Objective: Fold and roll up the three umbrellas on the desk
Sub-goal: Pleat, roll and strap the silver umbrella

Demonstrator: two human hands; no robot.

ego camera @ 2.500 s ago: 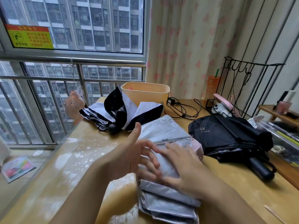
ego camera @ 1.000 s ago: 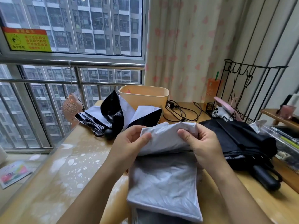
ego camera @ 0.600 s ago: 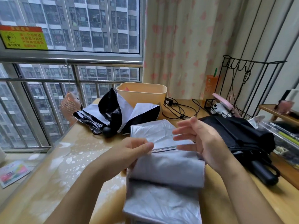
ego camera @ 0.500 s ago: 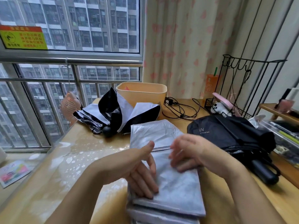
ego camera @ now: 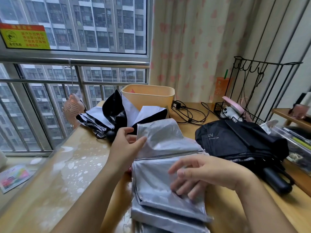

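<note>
Silver umbrella (ego camera: 156, 179): lies in the middle of the desk (ego camera: 67, 174), at the near edge, with its shiny panels stacked in flat folds; a thin metal rib crosses it from left to right.
Left hand (ego camera: 124, 147): pinches the left edge of the umbrella's far panel, thumb on top and fingers behind the cloth.
Right hand (ego camera: 202, 174): holds nothing; the fingers are spread and loosely bent, with the tips resting on the near folded panel.
Black umbrella (ego camera: 235, 140): sits to the right of the silver one, collapsed but loose, its black handle (ego camera: 276, 180) pointing near and right.
Writing on black umbrella: "UV" in pale letters, with a smaller line below that seems to read "prevent sun".
Black-and-white umbrella (ego camera: 121, 115): far left on the desk, crumpled, against a pale yellow bin (ego camera: 148, 98).
Window sticker (ego camera: 25, 37): red and yellow, with a round sign and rows of red characters too small to read.
Orange cup (ego camera: 222, 88): far right by the heart-print curtain (ego camera: 193, 39), with printed marks I cannot read.
Cable (ego camera: 188, 111): black, coiled to the right of the bin.
</note>
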